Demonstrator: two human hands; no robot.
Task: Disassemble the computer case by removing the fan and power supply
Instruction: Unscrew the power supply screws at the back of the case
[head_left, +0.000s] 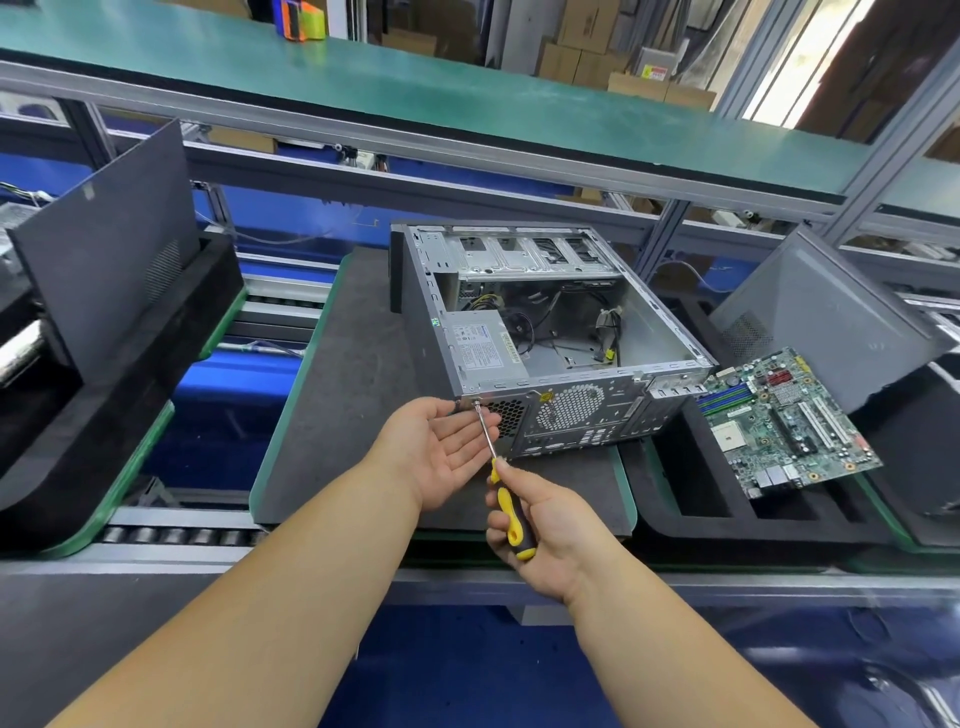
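Here, one open computer case (545, 332) lies on its side on a dark grey pallet mat (353, 374), side panel off, interior facing up. Inside it: one power supply (480, 351) with a white label in the near-left corner, a loose tangle of black cables (561, 317) across the middle, and empty metal drive bays (530, 252) along the far end. The round fan grille (570, 407) on the rear panel faces the camera; whether a fan sits behind it can't be told.

Right hand (545, 535) has its fingers wrapped around one yellow-and-black screwdriver (506, 499), tip at a screw (476, 401) on the rear panel's upper-left corner, beside the power supply vent. Left hand (441, 447) is palm up, fingers relaxed and spread, cupped just under the shaft, holding nothing.

To the right, a black foam tray (701, 499) holds one green motherboard (784, 421), tilted against its edge. Two grey side panels: one leaning at left (109, 244), one at right (810, 322).
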